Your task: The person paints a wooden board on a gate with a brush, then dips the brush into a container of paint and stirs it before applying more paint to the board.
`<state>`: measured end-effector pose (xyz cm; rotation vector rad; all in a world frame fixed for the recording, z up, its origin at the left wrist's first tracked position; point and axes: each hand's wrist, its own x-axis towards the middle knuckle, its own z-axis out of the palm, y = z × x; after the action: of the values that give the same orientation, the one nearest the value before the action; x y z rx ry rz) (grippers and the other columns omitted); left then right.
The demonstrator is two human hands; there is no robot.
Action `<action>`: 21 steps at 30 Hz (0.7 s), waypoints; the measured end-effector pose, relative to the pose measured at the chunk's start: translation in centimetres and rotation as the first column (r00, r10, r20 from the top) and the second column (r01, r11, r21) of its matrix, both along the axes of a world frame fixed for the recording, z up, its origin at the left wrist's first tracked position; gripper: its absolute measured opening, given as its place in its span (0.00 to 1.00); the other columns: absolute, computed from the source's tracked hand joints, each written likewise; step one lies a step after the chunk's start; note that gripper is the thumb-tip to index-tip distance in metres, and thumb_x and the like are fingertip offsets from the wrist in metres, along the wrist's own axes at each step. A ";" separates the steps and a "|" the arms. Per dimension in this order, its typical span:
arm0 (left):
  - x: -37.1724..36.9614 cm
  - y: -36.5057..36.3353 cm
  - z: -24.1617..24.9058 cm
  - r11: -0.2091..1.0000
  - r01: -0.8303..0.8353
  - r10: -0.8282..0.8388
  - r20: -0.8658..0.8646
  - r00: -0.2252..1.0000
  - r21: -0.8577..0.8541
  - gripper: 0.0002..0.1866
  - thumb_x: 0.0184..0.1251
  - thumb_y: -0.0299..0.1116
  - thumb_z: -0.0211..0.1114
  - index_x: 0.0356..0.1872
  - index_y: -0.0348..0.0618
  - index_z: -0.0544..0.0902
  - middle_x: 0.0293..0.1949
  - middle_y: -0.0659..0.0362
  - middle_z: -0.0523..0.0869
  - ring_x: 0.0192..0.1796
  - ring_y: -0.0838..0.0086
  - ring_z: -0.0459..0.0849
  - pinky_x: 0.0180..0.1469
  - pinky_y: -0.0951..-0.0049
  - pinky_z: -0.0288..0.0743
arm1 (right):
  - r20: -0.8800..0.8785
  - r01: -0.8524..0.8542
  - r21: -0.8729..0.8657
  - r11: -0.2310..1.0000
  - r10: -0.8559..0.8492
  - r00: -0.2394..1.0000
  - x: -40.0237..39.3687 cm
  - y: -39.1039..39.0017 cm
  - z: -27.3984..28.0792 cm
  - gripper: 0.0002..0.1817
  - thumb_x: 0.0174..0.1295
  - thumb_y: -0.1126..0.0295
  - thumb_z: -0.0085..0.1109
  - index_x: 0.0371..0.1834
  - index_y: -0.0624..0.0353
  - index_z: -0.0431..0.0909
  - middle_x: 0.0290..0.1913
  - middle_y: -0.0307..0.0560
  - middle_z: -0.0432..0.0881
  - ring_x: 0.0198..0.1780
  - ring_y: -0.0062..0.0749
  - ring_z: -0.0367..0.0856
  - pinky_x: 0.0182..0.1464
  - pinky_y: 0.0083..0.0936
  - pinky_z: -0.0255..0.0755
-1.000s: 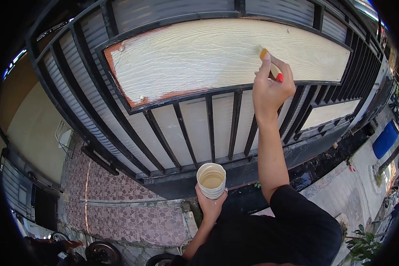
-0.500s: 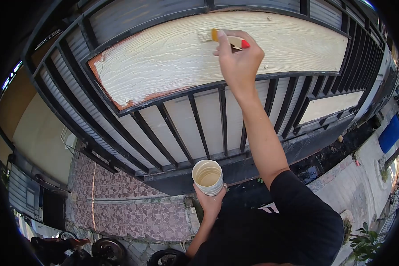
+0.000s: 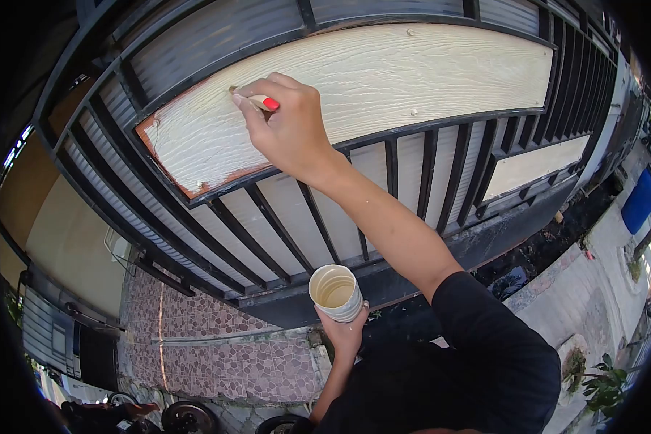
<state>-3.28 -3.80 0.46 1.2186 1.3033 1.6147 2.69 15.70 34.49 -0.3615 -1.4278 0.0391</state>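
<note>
My right hand (image 3: 291, 130) is closed around a paintbrush (image 3: 270, 104) whose handle ends in a red tip. It is held against the left part of a cream-painted wood-grain board (image 3: 427, 72); the bristles are mostly hidden by my fingers. Reddish-brown surface shows along the board's left end and lower left edge. Lower down, my left hand (image 3: 344, 334) grips a pale cup (image 3: 346, 311) from below and the side. Cream liquid that looks like paint lies inside the cup, its mouth tilted toward me.
Black metal bars (image 3: 317, 224) of a fence frame the board. A second, smaller cream panel (image 3: 535, 166) sits to the right. Patterned paving (image 3: 224, 365) lies lower left, with wheels (image 3: 188, 418) at the bottom edge. A blue barrel (image 3: 638, 202) and a plant (image 3: 606, 387) stand right.
My right hand has moved left and somewhat down across the board with the paintbrush. My left hand still holds the cup in nearly the same place. The view has shifted slightly.
</note>
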 end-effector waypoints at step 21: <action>2.7 -0.1 -0.1 0.994 0.102 -0.102 -0.005 0.995 0.034 0.41 0.61 0.24 0.86 0.72 0.34 0.70 0.62 0.51 0.85 0.64 0.63 0.88 0.72 0.60 0.78 | -0.242 -0.047 -0.293 0.955 -0.026 0.970 13.4 -0.8 -7.9 0.06 0.73 0.77 0.74 0.47 0.68 0.94 0.41 0.51 0.92 0.35 0.29 0.92 0.33 0.24 0.87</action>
<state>-0.62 -3.86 0.38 1.2882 1.2002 1.5681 16.12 14.87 26.59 -0.5769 -1.1801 0.3012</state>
